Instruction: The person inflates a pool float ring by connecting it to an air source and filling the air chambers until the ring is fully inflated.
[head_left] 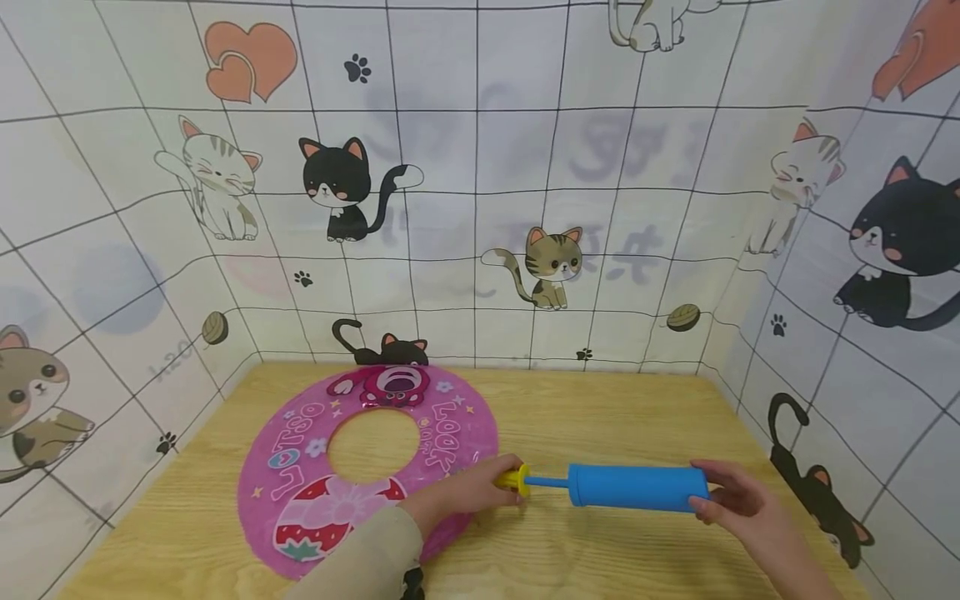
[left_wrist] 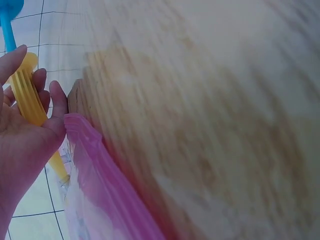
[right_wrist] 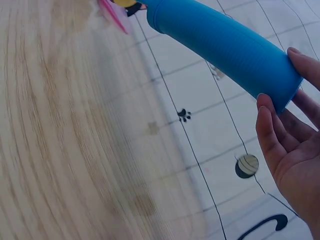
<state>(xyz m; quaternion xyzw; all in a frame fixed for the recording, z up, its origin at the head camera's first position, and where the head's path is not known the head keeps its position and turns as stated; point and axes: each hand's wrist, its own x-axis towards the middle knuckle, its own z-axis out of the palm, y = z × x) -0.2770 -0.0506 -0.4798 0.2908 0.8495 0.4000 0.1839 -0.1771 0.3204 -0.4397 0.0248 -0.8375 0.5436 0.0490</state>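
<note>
A blue hand pump [head_left: 637, 487] with a yellow handle [left_wrist: 27, 95] is held sideways above the table, its thin blue rod partly drawn out. My left hand [head_left: 480, 486] grips the yellow handle. At the other end, my right hand [head_left: 738, 504] holds the base of the blue barrel [right_wrist: 230, 47] between thumb and fingers. A pink swim ring [head_left: 258, 467] printed with strawberries and a bear lies flat at the left, partly under my left forearm. In the left wrist view the ring's pink edge [left_wrist: 100, 165] shows just below the left hand [left_wrist: 25, 145].
The light wood table [head_left: 600, 417] runs back to walls covered by a white sheet [head_left: 450, 167] with a grid and printed cats. Side walls of the same sheet stand at left and right.
</note>
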